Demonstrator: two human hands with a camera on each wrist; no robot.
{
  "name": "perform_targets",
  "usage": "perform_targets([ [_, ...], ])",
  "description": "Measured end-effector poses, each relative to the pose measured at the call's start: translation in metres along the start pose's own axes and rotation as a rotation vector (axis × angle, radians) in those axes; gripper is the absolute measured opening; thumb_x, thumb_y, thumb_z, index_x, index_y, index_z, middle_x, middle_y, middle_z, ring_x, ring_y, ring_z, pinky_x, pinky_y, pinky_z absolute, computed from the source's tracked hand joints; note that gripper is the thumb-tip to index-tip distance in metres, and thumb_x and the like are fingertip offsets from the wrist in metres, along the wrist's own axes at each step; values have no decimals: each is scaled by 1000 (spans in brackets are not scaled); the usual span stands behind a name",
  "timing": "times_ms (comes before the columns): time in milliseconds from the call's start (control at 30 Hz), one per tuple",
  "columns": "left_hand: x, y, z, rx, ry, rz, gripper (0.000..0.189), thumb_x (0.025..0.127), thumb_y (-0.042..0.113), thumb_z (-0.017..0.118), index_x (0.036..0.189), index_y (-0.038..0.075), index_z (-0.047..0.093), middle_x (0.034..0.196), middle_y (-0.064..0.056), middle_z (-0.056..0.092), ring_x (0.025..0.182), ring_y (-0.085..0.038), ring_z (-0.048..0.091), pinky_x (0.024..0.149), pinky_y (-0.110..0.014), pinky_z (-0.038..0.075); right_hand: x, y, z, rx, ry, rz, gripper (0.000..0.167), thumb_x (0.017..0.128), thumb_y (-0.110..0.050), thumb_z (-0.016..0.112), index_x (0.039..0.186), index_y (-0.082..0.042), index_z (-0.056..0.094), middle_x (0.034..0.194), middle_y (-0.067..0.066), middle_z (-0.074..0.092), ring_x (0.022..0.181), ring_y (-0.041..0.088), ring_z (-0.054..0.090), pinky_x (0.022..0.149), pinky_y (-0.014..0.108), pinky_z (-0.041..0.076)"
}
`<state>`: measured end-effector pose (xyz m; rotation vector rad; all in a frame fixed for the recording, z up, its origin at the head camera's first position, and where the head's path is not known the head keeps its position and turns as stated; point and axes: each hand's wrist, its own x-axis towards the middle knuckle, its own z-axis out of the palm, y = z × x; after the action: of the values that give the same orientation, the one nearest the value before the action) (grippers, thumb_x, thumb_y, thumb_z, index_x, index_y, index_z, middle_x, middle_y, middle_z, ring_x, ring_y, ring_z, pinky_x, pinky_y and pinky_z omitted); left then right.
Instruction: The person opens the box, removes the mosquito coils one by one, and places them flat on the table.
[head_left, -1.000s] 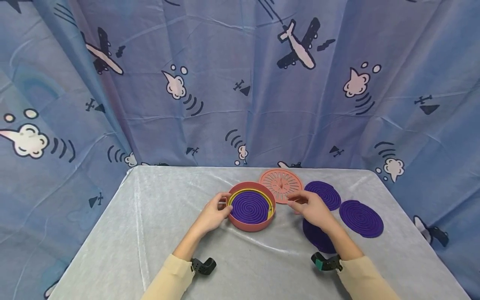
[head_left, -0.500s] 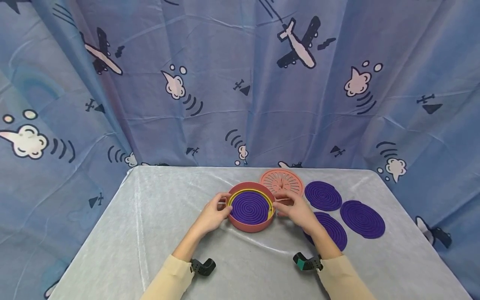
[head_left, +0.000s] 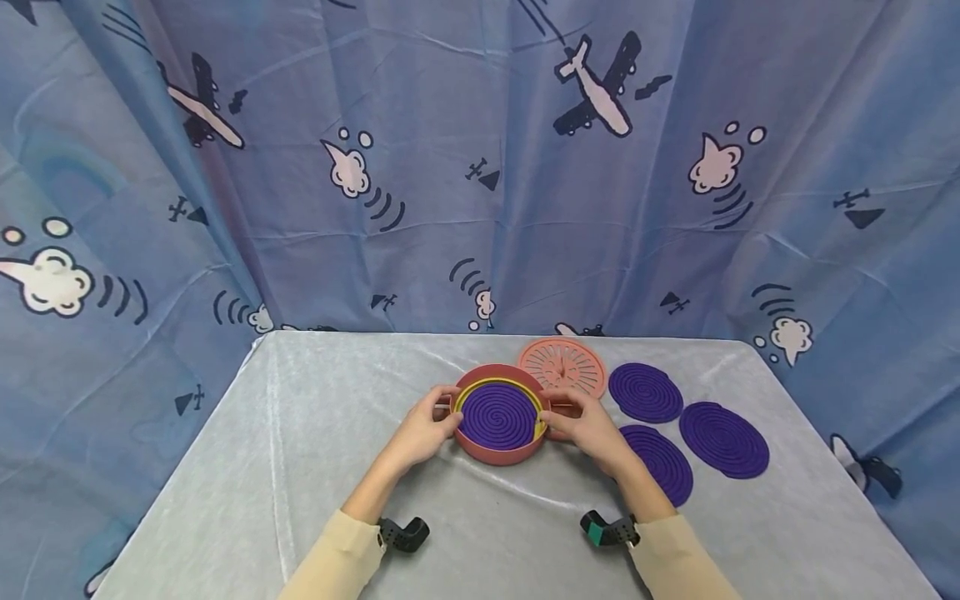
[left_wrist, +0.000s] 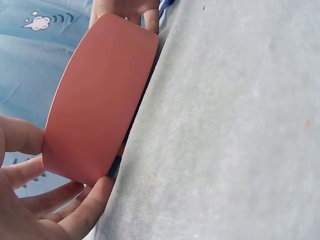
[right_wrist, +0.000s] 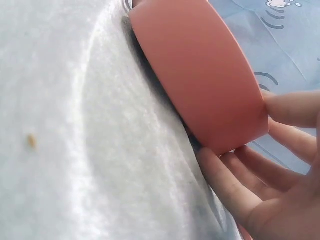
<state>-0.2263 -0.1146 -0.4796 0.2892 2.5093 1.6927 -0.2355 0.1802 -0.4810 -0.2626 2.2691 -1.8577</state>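
Observation:
A round coral-red mosquito coil box [head_left: 501,456] stands at the middle of the table, with a yellow ring [head_left: 498,381] inside its wall. Within that ring lies a purple mosquito coil [head_left: 497,415]. My left hand [head_left: 422,425] grips the box's left side, thumb and fingers bent about the wall. On the opposite side, my right hand [head_left: 587,423] holds the wall the same way. Both wrist views show the box's smooth outer wall [left_wrist: 100,95] close over the cloth, with fingers [right_wrist: 227,185] at its lower and upper edges.
A coral slotted lid [head_left: 561,362] lies behind the box to the right. Three more purple coils [head_left: 647,392] are spread on the table's right side, one partly behind my right forearm. A pale cloth [head_left: 360,375] covers the table; a blue printed curtain [head_left: 435,275] hangs behind it.
My right hand has come left from over the table by the coils and taken hold of the box's right side. My left hand and the box have stayed in place.

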Motion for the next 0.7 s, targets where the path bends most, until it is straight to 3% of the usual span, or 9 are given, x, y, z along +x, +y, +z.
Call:
perform_targets([
  [467, 0, 6, -5, 125, 23, 66, 38, 98, 9, 64, 136, 4, 58, 128, -20, 62, 113, -34, 65, 96, -50, 53, 3, -1, 2, -19, 14, 10, 47, 96, -13, 71, 139, -1, 56, 136, 25, 56, 117, 34, 60, 86, 40, 60],
  [700, 6, 23, -6, 247, 44, 132, 37, 97, 9, 65, 132, -1, 59, 123, -20, 64, 112, -35, 65, 97, -45, 54, 1, 0, 2, -12, 21, 10, 47, 96, -13, 72, 139, -2, 56, 137, 25, 55, 118, 34, 60, 85, 40, 60],
])
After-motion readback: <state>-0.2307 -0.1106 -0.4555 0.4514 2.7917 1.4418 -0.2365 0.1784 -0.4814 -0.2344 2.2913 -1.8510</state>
